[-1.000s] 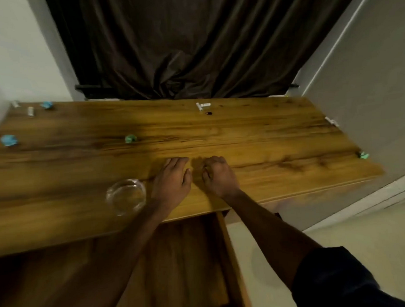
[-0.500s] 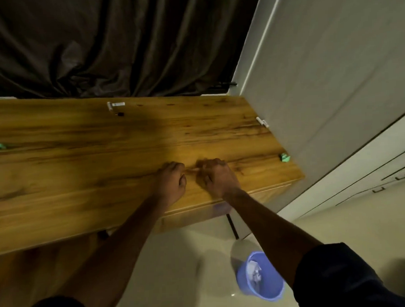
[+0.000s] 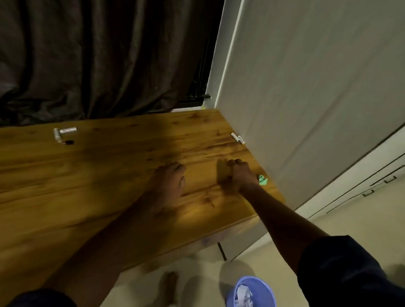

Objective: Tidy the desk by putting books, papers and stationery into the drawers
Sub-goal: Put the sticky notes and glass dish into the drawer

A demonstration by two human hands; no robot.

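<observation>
My left hand [image 3: 171,180] rests on the wooden desk [image 3: 105,192], its fingertips bent down onto the surface. My right hand [image 3: 239,175] lies near the desk's right edge with its fingers curled under; what is inside them is hidden. A green crumpled paper [image 3: 262,180] sits just to the right of that hand, touching or nearly touching it. A white marker [image 3: 238,138] lies at the right edge against the wall panel. Two white cylinders [image 3: 65,132] and a small black piece [image 3: 68,142] lie at the back of the desk.
A blue bin [image 3: 250,295] holding crumpled paper stands on the floor below the desk's right corner. A grey wall panel [image 3: 310,102] borders the desk on the right, and a dark curtain [image 3: 88,54] hangs behind it. My foot [image 3: 168,291] is on the floor.
The view has swung right, so the glass bowl and the open drawer are out of sight. My hands have moved apart, the right one going toward the green paper.
</observation>
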